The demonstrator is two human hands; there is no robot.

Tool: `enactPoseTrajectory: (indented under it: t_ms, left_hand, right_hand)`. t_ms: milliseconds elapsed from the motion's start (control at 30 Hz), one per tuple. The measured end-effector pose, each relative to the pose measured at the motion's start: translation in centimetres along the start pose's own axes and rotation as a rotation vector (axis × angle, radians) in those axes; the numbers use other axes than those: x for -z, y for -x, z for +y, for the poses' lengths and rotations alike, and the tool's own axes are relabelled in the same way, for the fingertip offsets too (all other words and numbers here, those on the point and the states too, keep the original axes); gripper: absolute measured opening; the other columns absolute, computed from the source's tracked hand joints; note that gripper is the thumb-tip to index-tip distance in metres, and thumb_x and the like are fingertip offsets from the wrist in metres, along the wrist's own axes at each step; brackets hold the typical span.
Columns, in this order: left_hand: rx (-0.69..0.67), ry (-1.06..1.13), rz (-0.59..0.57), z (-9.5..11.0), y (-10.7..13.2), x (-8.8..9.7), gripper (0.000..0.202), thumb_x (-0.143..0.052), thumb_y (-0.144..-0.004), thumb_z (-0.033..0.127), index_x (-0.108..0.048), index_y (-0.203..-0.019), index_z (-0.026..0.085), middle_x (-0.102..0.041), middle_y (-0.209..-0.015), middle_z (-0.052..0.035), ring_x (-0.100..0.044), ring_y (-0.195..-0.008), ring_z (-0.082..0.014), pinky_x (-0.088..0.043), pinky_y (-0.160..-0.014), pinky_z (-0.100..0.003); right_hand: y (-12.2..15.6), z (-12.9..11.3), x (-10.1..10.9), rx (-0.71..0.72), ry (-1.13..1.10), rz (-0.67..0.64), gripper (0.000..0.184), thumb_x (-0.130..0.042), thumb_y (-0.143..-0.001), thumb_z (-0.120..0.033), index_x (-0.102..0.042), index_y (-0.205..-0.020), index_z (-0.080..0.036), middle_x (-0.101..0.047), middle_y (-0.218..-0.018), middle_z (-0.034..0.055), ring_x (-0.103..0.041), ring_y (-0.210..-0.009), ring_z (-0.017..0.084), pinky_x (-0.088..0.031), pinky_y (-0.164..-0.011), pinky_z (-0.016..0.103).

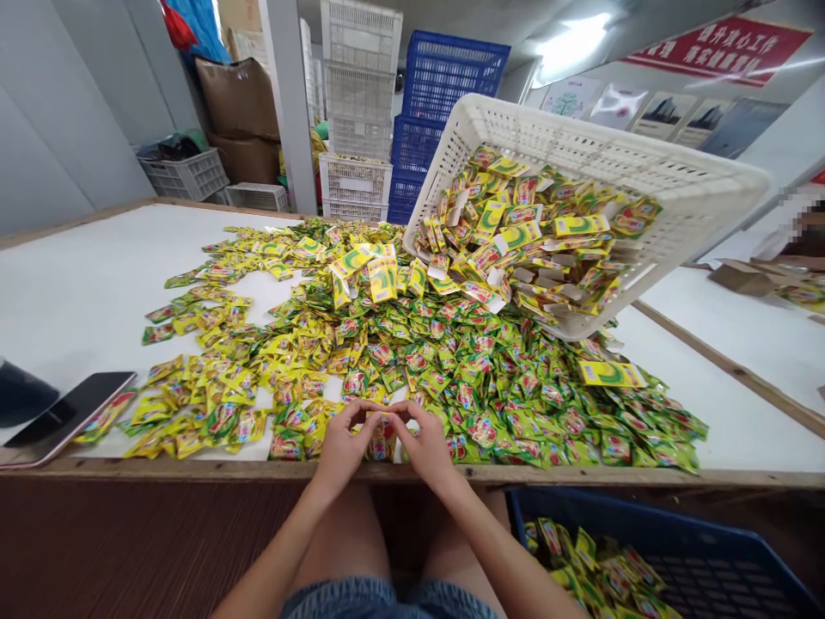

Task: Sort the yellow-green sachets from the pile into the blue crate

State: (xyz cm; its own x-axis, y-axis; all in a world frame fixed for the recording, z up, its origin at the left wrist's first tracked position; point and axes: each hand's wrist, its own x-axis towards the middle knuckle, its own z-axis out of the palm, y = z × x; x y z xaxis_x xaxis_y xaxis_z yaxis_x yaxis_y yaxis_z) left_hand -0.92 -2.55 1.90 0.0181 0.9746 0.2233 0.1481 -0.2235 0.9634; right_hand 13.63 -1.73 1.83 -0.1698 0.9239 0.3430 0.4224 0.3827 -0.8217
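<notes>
A big heap of small yellow-green sachets (412, 361) covers the white table (77, 292). At the table's near edge, my left hand (340, 443) and my right hand (425, 443) meet, fingertips pinched together on a stack of sachets (381, 440) held between them. Both hands are closed on that stack. A white plastic basket (676, 185) lies tipped on its side at the back right, with more sachets spilling from it onto the heap.
A phone (68, 414) lies at the left near edge beside a dark object (19, 395). A blue crate (696, 559) holding sachets sits below the table at the right. Stacked white and blue crates (412, 112) stand behind. Another table (760, 331) adjoins on the right.
</notes>
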Motion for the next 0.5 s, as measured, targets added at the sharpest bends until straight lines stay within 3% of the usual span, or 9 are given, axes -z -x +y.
enactPoseTrajectory:
  t_ms: [200, 433, 500]
  left_hand:
    - [-0.009, 0.030, 0.014, -1.0, -0.1, -0.1, 0.018, -0.054, -0.080, 0.030, -0.065, -0.088, 0.018, -0.067, -0.084, -0.0034, -0.060, -0.081, -0.0175, -0.046, -0.076, -0.028]
    - [-0.049, 0.027, -0.041, -1.9, 0.5, 0.5, 0.015, -0.059, -0.077, 0.029, -0.069, -0.083, 0.019, -0.068, -0.088, -0.0058, -0.060, -0.090, -0.0201, -0.046, -0.085, -0.033]
    - [-0.033, 0.030, -0.069, -1.6, 0.8, 0.7, 0.019, -0.057, -0.079, 0.028, -0.067, -0.092, 0.020, -0.067, -0.094, -0.0060, -0.060, -0.093, -0.0199, -0.046, -0.085, -0.033]
  right_hand:
    - [-0.1, 0.1, 0.5, 0.008, -0.028, -0.012, 0.015, -0.048, -0.085, -0.027, -0.061, -0.086, -0.020, -0.065, -0.078, 0.0015, -0.059, -0.072, 0.015, -0.045, -0.067, 0.026]
    - [1.4, 0.5, -1.1, 0.056, -0.088, 0.038, 0.015, -0.050, -0.083, -0.025, -0.062, -0.092, -0.022, -0.065, -0.089, 0.0041, -0.059, -0.087, 0.018, -0.046, -0.079, 0.031]
    - [1.7, -0.3, 0.2, 0.068, -0.059, 0.072, 0.018, -0.046, -0.085, -0.024, -0.062, -0.092, -0.023, -0.065, -0.090, 0.0046, -0.058, -0.088, 0.018, -0.045, -0.080, 0.032]
